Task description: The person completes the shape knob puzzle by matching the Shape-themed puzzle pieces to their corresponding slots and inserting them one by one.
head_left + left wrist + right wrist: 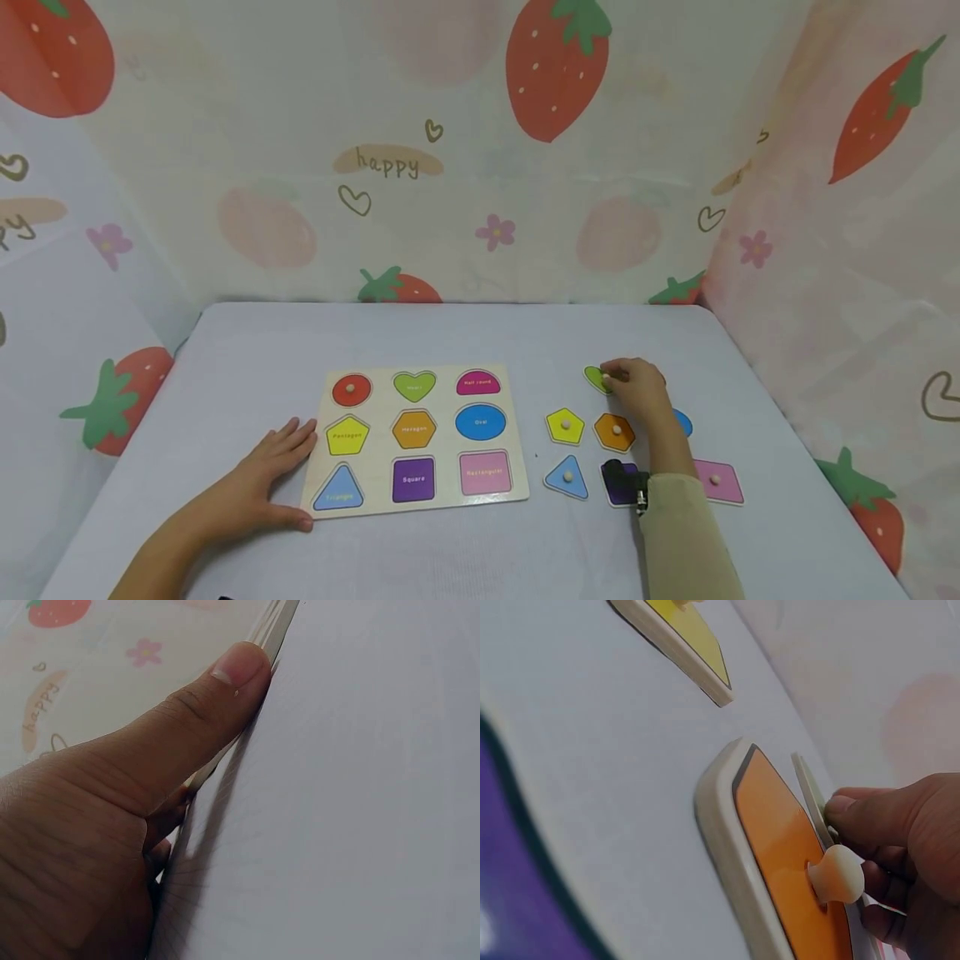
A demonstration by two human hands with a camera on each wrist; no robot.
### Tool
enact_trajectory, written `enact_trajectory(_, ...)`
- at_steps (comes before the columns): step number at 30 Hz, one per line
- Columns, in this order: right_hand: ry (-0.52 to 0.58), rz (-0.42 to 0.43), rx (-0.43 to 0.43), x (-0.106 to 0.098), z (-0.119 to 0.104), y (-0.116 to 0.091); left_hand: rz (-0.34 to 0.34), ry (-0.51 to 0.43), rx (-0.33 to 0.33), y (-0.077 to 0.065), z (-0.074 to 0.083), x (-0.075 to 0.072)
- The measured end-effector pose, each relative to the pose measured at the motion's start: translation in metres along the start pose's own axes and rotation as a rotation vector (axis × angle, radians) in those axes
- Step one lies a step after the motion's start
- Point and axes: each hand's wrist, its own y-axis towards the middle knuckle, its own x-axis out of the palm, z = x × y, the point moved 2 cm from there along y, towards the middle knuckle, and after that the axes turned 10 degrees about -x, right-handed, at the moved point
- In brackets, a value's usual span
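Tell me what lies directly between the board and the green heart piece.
Only bare tablecloth separates the board and green heart piece in the head view.

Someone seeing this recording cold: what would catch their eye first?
Probably the shape-puzzle board on the white tabletop, with the left hand at its left edge and a knobbed red circle in its far-left corner. Then, right of the board, the right hand pinching the green heart piece. Behind, big red strawberries cover the backdrop.

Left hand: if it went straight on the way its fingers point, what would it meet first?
Most likely the left edge of the puzzle board; the left hand lies right beside it, though finger contact is hard to judge.
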Motion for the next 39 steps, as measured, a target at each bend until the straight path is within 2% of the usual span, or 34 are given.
enact_trajectory(12, 0.003, 0.017, 0.041, 0.001, 0.003, -0.003, -0.005, -0.002, -0.006, 0.001, 0.002, 0.000)
enact_trajectory(19, 0.050, 0.015, 0.088, -0.003, 0.001, -0.005, -0.006, -0.006, -0.007, 0.002, 0.002, 0.001)
enact_trajectory(30, 0.070, 0.065, 0.035, -0.011, -0.006, -0.004, -0.003, 0.008, -0.010, 0.002, 0.000, 0.001)
enact_trajectory(39, 0.056, 0.092, -0.014, -0.022, -0.032, -0.006, -0.005, 0.001, -0.017, 0.003, 0.001, 0.001)
